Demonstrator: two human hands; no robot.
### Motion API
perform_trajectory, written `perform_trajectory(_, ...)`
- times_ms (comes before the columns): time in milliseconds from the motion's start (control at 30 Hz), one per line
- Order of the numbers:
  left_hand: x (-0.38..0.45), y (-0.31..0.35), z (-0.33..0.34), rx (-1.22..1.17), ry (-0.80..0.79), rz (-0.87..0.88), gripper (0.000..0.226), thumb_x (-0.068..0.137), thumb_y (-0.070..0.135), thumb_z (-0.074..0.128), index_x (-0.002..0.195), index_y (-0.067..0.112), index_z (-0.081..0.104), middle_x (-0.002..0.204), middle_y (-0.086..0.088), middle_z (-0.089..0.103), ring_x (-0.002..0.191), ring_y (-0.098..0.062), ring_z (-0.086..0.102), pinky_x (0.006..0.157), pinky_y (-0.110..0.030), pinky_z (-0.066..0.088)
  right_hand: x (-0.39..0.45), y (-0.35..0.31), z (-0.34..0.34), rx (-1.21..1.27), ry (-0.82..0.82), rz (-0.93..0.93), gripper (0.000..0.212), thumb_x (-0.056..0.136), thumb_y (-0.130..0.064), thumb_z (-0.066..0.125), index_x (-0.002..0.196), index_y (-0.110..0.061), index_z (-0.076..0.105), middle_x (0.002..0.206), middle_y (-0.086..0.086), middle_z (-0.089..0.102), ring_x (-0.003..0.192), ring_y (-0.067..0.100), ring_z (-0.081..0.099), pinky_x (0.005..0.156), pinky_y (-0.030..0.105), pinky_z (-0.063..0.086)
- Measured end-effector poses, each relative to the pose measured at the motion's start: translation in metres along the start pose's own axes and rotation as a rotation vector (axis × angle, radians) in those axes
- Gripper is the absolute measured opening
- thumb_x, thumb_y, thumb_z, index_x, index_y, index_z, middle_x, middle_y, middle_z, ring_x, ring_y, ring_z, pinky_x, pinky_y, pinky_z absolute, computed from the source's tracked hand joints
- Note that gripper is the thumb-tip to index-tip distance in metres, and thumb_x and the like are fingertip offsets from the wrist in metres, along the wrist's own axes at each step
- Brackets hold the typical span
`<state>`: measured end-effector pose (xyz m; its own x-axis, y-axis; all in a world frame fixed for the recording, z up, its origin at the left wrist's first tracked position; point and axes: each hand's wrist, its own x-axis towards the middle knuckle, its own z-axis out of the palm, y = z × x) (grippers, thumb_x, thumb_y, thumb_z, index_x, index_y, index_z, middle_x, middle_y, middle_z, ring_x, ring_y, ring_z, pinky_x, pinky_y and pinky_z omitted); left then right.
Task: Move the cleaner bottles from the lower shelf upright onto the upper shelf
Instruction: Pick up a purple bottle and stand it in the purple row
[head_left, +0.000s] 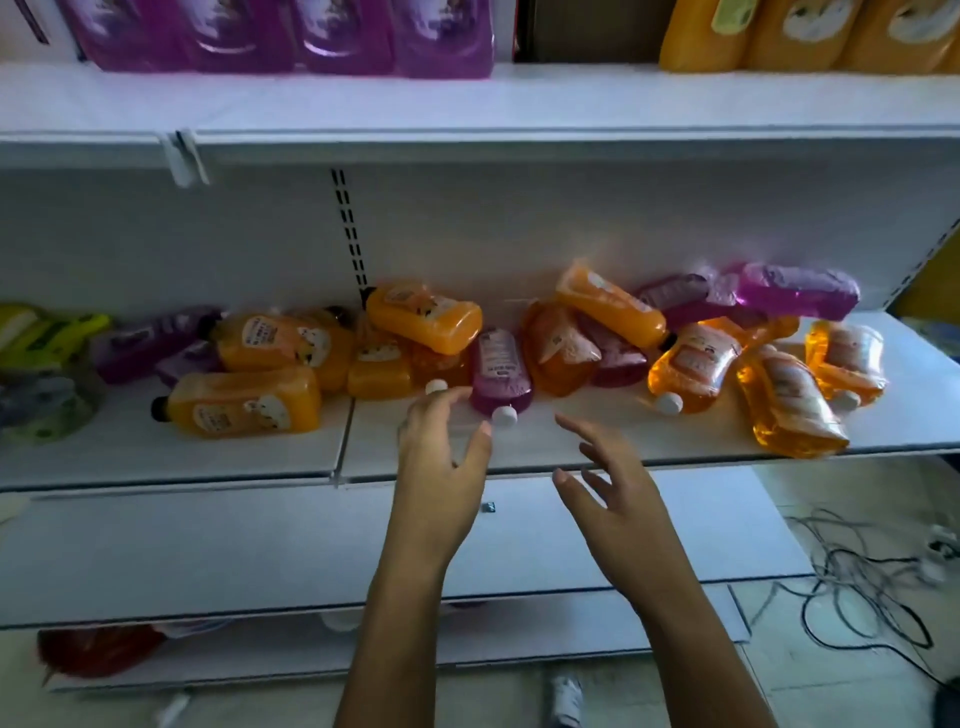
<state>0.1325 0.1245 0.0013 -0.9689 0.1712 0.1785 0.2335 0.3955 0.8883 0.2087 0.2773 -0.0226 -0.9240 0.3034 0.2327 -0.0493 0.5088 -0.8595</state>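
While both forearms reach up from the bottom of the view, the left hand (441, 457) is raised with fingers spread and loosely extended, holding nothing; its fingertips are just beside the white cap of a purple bottle (500, 371) lying on the lower shelf (571, 441). The right hand (608, 483) hovers beside it in front of the shelf edge, palm turned inward, fingers straight and apart, also empty.

On the lower shelf lie the cleaner bottles in a jumbled heap, none upright: orange bottles (244, 400) with dark caps to the left, clear orange bottles with white caps (691, 366) to the right, more purple ones (797, 291) stacked at the back against the panel. All look filled with coloured liquid.

Farther up, the upper shelf (519, 104) carries upright purple bottles (343, 36) at left and upright orange bottles (810, 31) at right.
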Motion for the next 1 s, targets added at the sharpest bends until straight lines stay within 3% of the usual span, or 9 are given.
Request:
perform_trajectory(133, 0.014, -0.016, 0.021, 0.035, -0.035, -0.061, 0.047, 0.1, 0.03, 0.053, 0.144, 0.036, 0.037, 0.153, 0.008, 0.034, 0.138, -0.01, 0.035, 0.1, -0.025, 0.033, 0.02, 0.025, 0.014, -0.17, -0.059, -0.015, 0.054, 0.095, -0.022, 0.064, 0.135, -0.052, 0.044, 0.147, -0.014, 0.04, 0.128, -0.002, 0.039, 0.099, 0.011, 0.032)
perform_trajectory(200, 0.026, -0.026, 0.03, 0.082, -0.075, -0.105, 0.051, 0.102, 0.023, 0.051, 0.147, 0.036, 0.032, 0.157, 0.007, 0.029, 0.143, -0.016, 0.031, 0.107, -0.031, 0.034, 0.036, 0.039, 0.021, -0.238, -0.071, -0.018, 0.057, 0.094, -0.021, 0.066, 0.142, -0.042, 0.043, 0.15, -0.009, 0.037, 0.129, 0.002, 0.038, 0.096, 0.008, 0.029)
perform_trajectory(267, 0.04, -0.035, 0.035, 0.157, -0.123, -0.152, 0.057, 0.102, 0.016, 0.048, 0.15, 0.035, 0.026, 0.16, 0.006, 0.025, 0.146, -0.021, 0.029, 0.113, -0.039, 0.032, 0.053, 0.052, 0.028, -0.255, -0.078, -0.008, 0.062, 0.093, -0.017, 0.067, 0.145, -0.035, 0.041, 0.152, -0.006, 0.035, 0.132, 0.011, 0.042, 0.097, 0.014, 0.035)
perform_trajectory(400, 0.068, -0.052, 0.045, 0.315, -0.191, -0.109, 0.064, 0.101, 0.012, 0.048, 0.154, 0.03, 0.017, 0.16, 0.0, 0.027, 0.144, -0.023, 0.033, 0.113, -0.04, 0.035, 0.089, 0.072, 0.041, -0.206, -0.108, 0.015, 0.068, 0.089, 0.003, 0.063, 0.146, -0.026, 0.042, 0.151, 0.003, 0.033, 0.132, 0.024, 0.045, 0.097, 0.023, 0.04)
perform_trajectory(567, 0.086, -0.055, 0.068, 0.106, -0.12, -0.163, 0.053, 0.102, 0.033, 0.04, 0.153, 0.019, 0.029, 0.151, -0.01, 0.043, 0.134, -0.028, 0.046, 0.113, -0.041, 0.039, 0.111, 0.082, 0.055, -0.205, 0.001, -0.094, 0.063, 0.085, 0.014, 0.056, 0.14, -0.016, 0.052, 0.139, 0.011, 0.041, 0.122, 0.029, 0.052, 0.091, 0.035, 0.054)
perform_trajectory(633, 0.086, -0.05, 0.075, -0.055, -0.031, -0.268, 0.061, 0.096, 0.059, 0.029, 0.146, 0.027, 0.039, 0.142, -0.007, 0.054, 0.124, -0.024, 0.055, 0.108, -0.042, 0.045, 0.112, 0.082, 0.06, -0.217, 0.045, -0.101, 0.064, 0.084, 0.014, 0.055, 0.139, -0.016, 0.053, 0.137, 0.011, 0.042, 0.117, 0.029, 0.055, 0.086, 0.04, 0.057)
perform_trajectory(700, 0.085, -0.049, 0.08, -0.139, 0.006, -0.317, 0.064, 0.093, 0.069, 0.023, 0.143, 0.034, 0.041, 0.137, -0.001, 0.057, 0.121, -0.02, 0.057, 0.105, -0.04, 0.048, 0.113, 0.082, 0.063, -0.241, 0.057, -0.105, 0.065, 0.083, 0.013, 0.058, 0.14, -0.017, 0.053, 0.136, 0.011, 0.042, 0.115, 0.03, 0.055, 0.083, 0.04, 0.058)
perform_trajectory(833, 0.082, -0.046, 0.075, -0.058, -0.065, -0.262, 0.046, 0.105, 0.035, 0.038, 0.15, 0.03, 0.034, 0.146, -0.003, 0.05, 0.132, -0.021, 0.049, 0.11, -0.036, 0.04, 0.113, 0.083, 0.063, -0.246, 0.05, -0.089, 0.065, 0.082, 0.009, 0.063, 0.141, -0.016, 0.052, 0.137, 0.013, 0.043, 0.116, 0.032, 0.055, 0.086, 0.043, 0.057)
perform_trajectory(1000, 0.058, -0.042, 0.074, 0.006, -0.047, -0.211, 0.059, 0.1, 0.006, 0.051, 0.151, 0.03, 0.035, 0.149, 0.0, 0.048, 0.137, -0.022, 0.045, 0.112, -0.038, 0.036, 0.101, 0.083, 0.055, -0.121, 0.069, -0.072, 0.07, 0.079, 0.005, 0.075, 0.141, -0.018, 0.051, 0.141, 0.012, 0.037, 0.124, 0.023, 0.046, 0.098, 0.037, 0.053)
